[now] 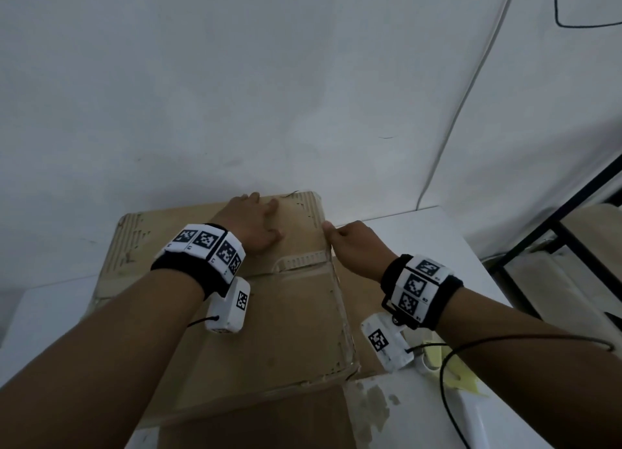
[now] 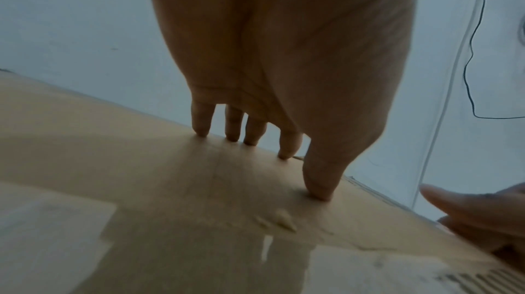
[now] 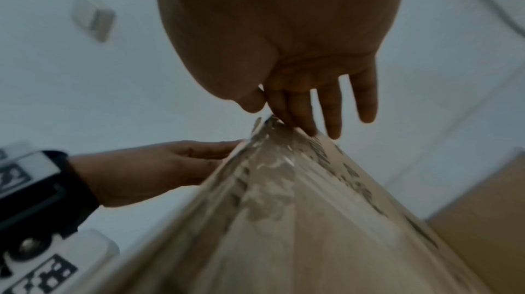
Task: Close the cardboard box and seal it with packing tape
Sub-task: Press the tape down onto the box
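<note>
A worn cardboard box (image 1: 286, 314) lies on the white table with its top flaps folded down. A strip of clear packing tape (image 1: 303, 262) crosses the seam towards the right edge. My left hand (image 1: 255, 223) lies flat on the far flap, and its fingertips (image 2: 201, 132) and thumb press the cardboard (image 2: 142, 164). My right hand (image 1: 353, 246) is at the box's right edge, thumb on top. In the right wrist view its straight fingers (image 3: 301, 119) touch the wrinkled tape (image 3: 270, 164) folded over that edge of the box (image 3: 284, 242).
The white table (image 1: 420, 233) extends to the right of the box. A white and yellowish object (image 1: 437, 361) lies near my right wrist, partly hidden. A black metal frame (image 1: 538, 240) stands at the right. A white wall rises right behind the box. Brown cardboard (image 1: 262, 421) sits at the bottom.
</note>
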